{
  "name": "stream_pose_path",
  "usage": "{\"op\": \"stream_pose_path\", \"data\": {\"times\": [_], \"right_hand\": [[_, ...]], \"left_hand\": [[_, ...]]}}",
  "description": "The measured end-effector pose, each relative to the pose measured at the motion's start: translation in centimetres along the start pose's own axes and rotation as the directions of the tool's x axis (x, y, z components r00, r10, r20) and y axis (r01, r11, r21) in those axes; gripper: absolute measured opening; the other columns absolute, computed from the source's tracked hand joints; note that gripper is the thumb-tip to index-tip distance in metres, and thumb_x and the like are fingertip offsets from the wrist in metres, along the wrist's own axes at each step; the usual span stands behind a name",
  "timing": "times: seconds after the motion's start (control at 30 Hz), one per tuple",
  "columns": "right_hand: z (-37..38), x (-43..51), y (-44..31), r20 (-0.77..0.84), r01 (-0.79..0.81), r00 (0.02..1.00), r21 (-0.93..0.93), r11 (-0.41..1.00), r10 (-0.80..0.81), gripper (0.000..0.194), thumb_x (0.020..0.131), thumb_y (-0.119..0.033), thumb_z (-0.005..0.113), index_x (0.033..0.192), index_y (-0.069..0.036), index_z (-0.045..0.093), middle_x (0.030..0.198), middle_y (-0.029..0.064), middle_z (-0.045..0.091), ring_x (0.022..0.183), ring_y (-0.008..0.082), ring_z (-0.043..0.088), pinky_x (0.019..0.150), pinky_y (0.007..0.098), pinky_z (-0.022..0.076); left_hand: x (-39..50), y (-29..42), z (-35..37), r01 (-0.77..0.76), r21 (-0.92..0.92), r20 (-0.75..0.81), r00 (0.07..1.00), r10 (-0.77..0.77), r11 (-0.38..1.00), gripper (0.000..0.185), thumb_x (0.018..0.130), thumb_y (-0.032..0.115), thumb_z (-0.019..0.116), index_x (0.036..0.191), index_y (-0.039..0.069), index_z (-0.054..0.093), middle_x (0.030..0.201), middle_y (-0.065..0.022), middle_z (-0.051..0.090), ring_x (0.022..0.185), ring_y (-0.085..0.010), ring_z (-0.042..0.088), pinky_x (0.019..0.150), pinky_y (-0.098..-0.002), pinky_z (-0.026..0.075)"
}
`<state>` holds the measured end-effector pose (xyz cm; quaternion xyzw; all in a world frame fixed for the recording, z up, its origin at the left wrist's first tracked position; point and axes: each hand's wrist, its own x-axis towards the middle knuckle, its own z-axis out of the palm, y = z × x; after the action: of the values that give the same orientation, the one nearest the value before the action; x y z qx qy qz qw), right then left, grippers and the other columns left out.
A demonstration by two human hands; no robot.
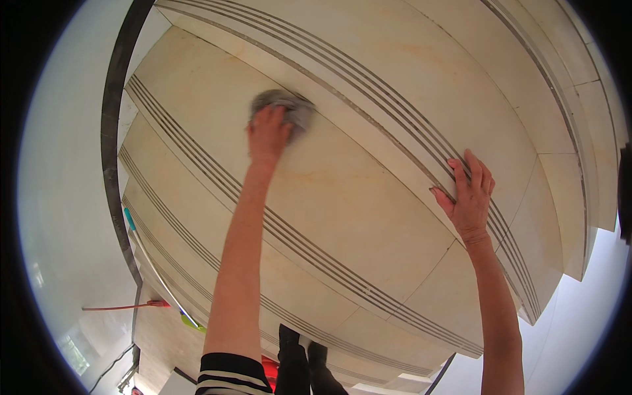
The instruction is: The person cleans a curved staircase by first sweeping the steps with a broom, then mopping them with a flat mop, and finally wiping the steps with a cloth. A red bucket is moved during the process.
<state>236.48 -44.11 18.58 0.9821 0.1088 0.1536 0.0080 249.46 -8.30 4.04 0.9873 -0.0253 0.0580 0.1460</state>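
Note:
My left hand (268, 132) presses down on a crumpled grey cloth (296, 112), blurred, on the tread of a beige tiled stair (335, 197). The cloth lies close to the foot of the riser above that tread. My right hand (469, 197) rests on the edge of the higher step, fingers spread over its dark grooved lines (395, 108) and thumb at the lip. It holds no object.
A pole with a teal end (153, 261) leans along the stairs at the left, its lower end by a lime-green piece. Near it lies a red tool with a thin handle (157, 303). A dark-edged white wall (64, 163) borders the steps. My feet (289, 335) are on lower steps.

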Motion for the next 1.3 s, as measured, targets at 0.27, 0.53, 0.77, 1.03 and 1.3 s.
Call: {"op": "stream_pose_path", "data": {"times": [0.27, 0.53, 0.77, 1.03, 1.3], "right_hand": [[0.0, -0.4, 0.0, 0.034, -0.060, 0.998, 0.038, 0.997, 0.059, 0.053, 0.067, -0.035, 0.071, 0.112, -0.015, 0.050, 0.127, 0.0081, 0.038, 0.112, 0.0262, 0.037, 0.091, 0.0409, 0.0315], [-0.4, -0.2, -0.8, 0.035, -0.092, 0.995, 0.065, 0.994, 0.090, 0.056, 0.062, -0.026, 0.074, 0.111, -0.015, 0.050, 0.130, 0.0074, 0.036, 0.115, 0.0269, 0.036, 0.093, 0.0421, 0.0310], [0.2, -0.1, -1.1, 0.053, -0.078, 0.996, -0.002, 0.997, 0.078, 0.058, 0.064, -0.025, 0.073, 0.115, -0.012, 0.047, 0.133, 0.0087, 0.034, 0.116, 0.0297, 0.036, 0.095, 0.0433, 0.0305], [-0.2, 4.1, -6.7, 0.135, -0.386, 0.912, -0.031, 0.922, 0.387, 0.057, 0.075, -0.027, 0.065, 0.124, -0.007, 0.043, 0.129, 0.0148, 0.037, 0.116, 0.0328, 0.037, 0.096, 0.0436, 0.0304], [7.2, 30.1, -20.7, 0.012, 0.027, 1.000, 0.088, 0.996, -0.028, 0.058, 0.067, -0.031, 0.071, 0.116, -0.009, 0.048, 0.130, 0.0144, 0.035, 0.115, 0.0322, 0.035, 0.095, 0.0428, 0.0297]], "left_hand": [[-12.7, 1.4, -2.2, -0.181, -0.133, 0.089, 0.977, 0.193, 0.974, 0.063, 0.058, 0.020, 0.069, 0.118, 0.017, 0.050, 0.115, -0.0172, 0.046, 0.109, -0.0355, 0.043, 0.079, -0.0441, 0.041], [-20.9, 10.8, -3.0, -0.380, -0.155, 0.449, 0.795, 0.408, 0.912, 0.068, 0.075, 0.041, 0.060, 0.134, 0.026, 0.030, 0.145, -0.0090, 0.017, 0.134, -0.0259, 0.012, 0.103, -0.0527, 0.013], [-20.1, 8.4, -2.3, -0.423, -0.310, 0.395, 0.757, 0.520, 0.852, 0.068, 0.074, 0.043, 0.059, 0.134, 0.026, 0.030, 0.145, -0.0072, 0.018, 0.133, -0.0228, 0.015, 0.105, -0.0492, 0.014], [-11.7, -5.4, -3.4, -0.507, -0.363, 0.264, 0.748, 0.608, 0.782, 0.064, 0.074, 0.047, 0.056, 0.130, 0.024, 0.036, 0.142, -0.0055, 0.024, 0.131, -0.0209, 0.021, 0.105, -0.0489, 0.016], [7.1, -26.2, -7.1, -0.345, -0.115, 0.076, 0.932, 0.355, 0.931, 0.062, 0.067, 0.040, 0.066, 0.123, 0.021, 0.047, 0.135, -0.0085, 0.036, 0.124, -0.0268, 0.033, 0.094, -0.0506, 0.031]]}}
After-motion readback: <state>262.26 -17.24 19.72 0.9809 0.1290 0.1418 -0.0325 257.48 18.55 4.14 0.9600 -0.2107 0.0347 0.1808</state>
